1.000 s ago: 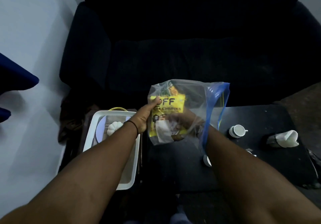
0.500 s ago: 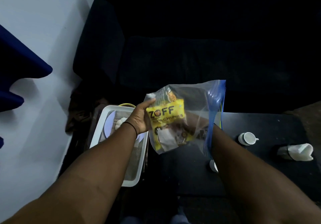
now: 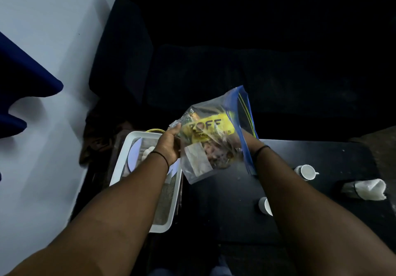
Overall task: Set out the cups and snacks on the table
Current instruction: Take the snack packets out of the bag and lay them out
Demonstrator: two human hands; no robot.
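I hold a clear zip bag (image 3: 198, 169) with a blue seal edge above the black table (image 3: 225, 209). Inside it is a yellow snack packet (image 3: 211, 130) and other small items. My left hand (image 3: 169, 145) grips the bag's left edge from outside. My right hand (image 3: 248, 141) reaches into the bag's open blue mouth, its fingers hidden behind the plastic. One small white cup (image 3: 306, 171) stands on the table at the right; another white cup (image 3: 264, 205) shows partly beside my right forearm.
A white tray (image 3: 120, 160) holding a pale plate (image 3: 134, 156) and a small white object sits left of the table. A crumpled white paper in a dark wrapper (image 3: 364, 189) lies at the table's right. A dark sofa (image 3: 214, 72) stands behind.
The bag has tilted, its blue mouth now turned up and to the right. My right hand has gone further in; the left hand has shifted its hold on the left edge.
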